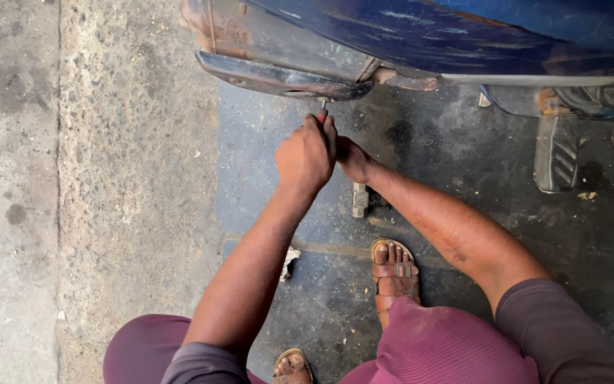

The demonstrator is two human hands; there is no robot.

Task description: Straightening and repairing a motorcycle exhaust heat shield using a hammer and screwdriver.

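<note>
Nearest: maroon trousers (435,348) & brown leather sandals (394,276) on dark, oil-stained concrete floor (321,299); paler rough concrete strip (129,178) to the left. A crumpled white scrap (289,262) lies by the left forearm, a small pale metal block (359,200) between the arms. Left hand (305,158) has fingers clamped on a slim metal tool (323,104), tip up under the bent rusty grey metal bracket (278,77). Right hand (353,159) touches left from behind; its fingers hidden, can't tell grip. Farthest: blue scratched vehicle body (421,35).
</note>
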